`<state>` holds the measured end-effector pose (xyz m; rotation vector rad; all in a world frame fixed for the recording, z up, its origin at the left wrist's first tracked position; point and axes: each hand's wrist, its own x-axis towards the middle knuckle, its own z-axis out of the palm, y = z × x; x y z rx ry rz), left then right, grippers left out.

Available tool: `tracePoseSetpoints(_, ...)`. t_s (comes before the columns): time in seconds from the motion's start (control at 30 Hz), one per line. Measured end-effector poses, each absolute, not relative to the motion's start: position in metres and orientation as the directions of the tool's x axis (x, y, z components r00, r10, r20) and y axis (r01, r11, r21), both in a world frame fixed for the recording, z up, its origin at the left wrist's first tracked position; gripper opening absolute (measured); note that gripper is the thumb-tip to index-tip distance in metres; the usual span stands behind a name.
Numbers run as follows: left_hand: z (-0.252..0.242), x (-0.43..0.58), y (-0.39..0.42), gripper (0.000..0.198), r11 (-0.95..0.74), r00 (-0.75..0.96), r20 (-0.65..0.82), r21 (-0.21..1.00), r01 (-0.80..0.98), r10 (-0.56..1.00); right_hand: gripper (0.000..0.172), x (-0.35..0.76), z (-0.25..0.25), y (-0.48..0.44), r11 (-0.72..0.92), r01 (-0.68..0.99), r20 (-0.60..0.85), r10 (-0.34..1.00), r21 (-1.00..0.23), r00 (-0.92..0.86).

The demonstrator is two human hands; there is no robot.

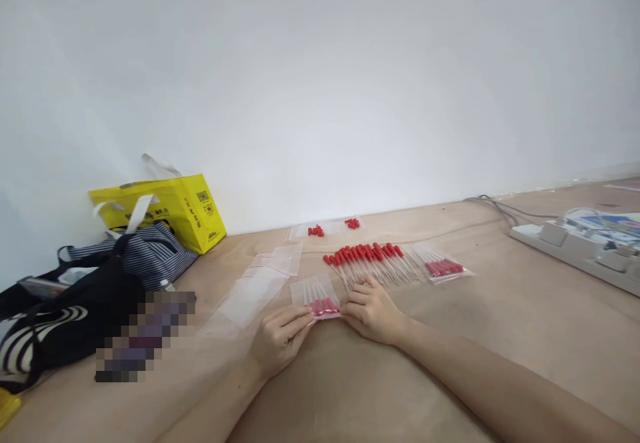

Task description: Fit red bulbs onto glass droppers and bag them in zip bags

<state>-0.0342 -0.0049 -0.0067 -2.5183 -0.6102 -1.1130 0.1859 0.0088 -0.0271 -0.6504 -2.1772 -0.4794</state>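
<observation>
A small clear plastic bag (320, 294) filled with red-capped droppers lies flat on the tan table (500, 309). My left hand (281, 333) pinches its near left edge. My right hand (373, 309) presses closed fingers on its near right edge. Just beyond my right hand lies a row of loose red-capped droppers (367, 259). A filled bag (443, 267) rests to their right. Empty clear bags (265, 279) lie spread out to the left.
Two more bags with red pieces (333, 229) lie by the white wall. A yellow bag (173, 209), a striped bag (140, 256) and dark bags (60, 329) crowd the left side. A white power strip (580, 246) with cables sits at the right.
</observation>
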Motion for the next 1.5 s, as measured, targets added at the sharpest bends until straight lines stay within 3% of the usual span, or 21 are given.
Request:
tracePoseSetpoints(0.33, -0.004, -0.053, -0.005, 0.015, -0.815, 0.743, 0.661, -0.370, 0.445, 0.106, 0.022, 0.186, -0.026, 0.010, 0.756, 0.604, 0.778, 0.212, 0.253, -0.592)
tracePoseSetpoints(0.53, 0.000, -0.054, -0.003, 0.017, -0.831, 0.754, 0.647, -0.355, 0.427, 0.111, 0.028, 0.190, -0.020, 0.013, 0.723, 0.485, 0.686, 0.020, 0.492, -0.727)
tracePoseSetpoints(0.63, 0.003, -0.054, -0.003, 0.017, -0.831, 0.754, 0.650, -0.365, 0.419, 0.094, 0.030, 0.190, -0.018, 0.013, 0.698, 0.466, 0.666, -0.022, 0.544, -0.745)
tracePoseSetpoints(0.87, 0.004, -0.053, -0.002, 0.018, -0.817, 0.748, 0.662, -0.402, 0.413, 0.052, 0.033, 0.188, -0.020, 0.013, 0.718, 0.480, 0.693, -0.004, 0.503, -0.721)
tracePoseSetpoints(1.23, 0.003, -0.048, -0.001, 0.014, -0.864, 0.703, 0.701, -0.275, 0.422, 0.120, 0.024, 0.183, -0.023, 0.016, 0.753, 0.546, 0.749, 0.108, 0.367, -0.653)
tracePoseSetpoints(1.5, -0.001, -0.014, 0.000, 0.014, -0.844, 0.696, 0.709, -0.302, 0.443, 0.111, 0.026, 0.174, -0.024, 0.011, 0.766, 0.558, 0.767, 0.138, 0.319, -0.627)
